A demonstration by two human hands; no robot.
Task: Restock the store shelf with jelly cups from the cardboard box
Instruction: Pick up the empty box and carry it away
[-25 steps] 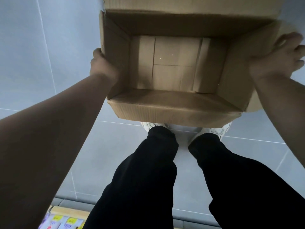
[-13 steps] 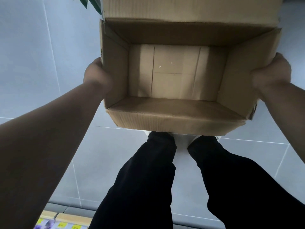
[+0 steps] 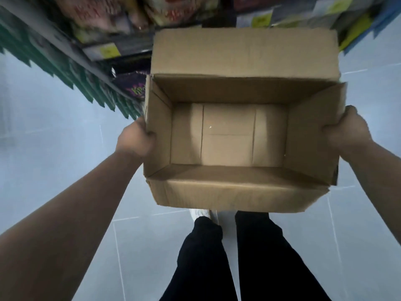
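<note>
I hold an open cardboard box [image 3: 236, 190] in front of me, above my legs. Its inside is bare brown cardboard with no jelly cups in it. My left hand [image 3: 135, 140] grips the box's left wall, fingers curled over the rim. On the opposite side, my right hand [image 3: 346, 131] clamps the right wall. The far flap stands up toward the store shelf [image 3: 104, 51], which runs across the top of the view, blurred, packed with coloured packets.
Pale grey floor tiles [image 3: 50, 137] lie all around. My legs in black trousers [image 3: 217, 257] and white shoes stand under the box. A row of green packets [image 3: 65, 68] hangs along the shelf's lower left edge, with yellow price tags [image 3: 108, 51] on the shelf front.
The view has swung forward: the shelf now fills the top, and the box sits lower in the frame. Both hands keep their grip on the box walls.
</note>
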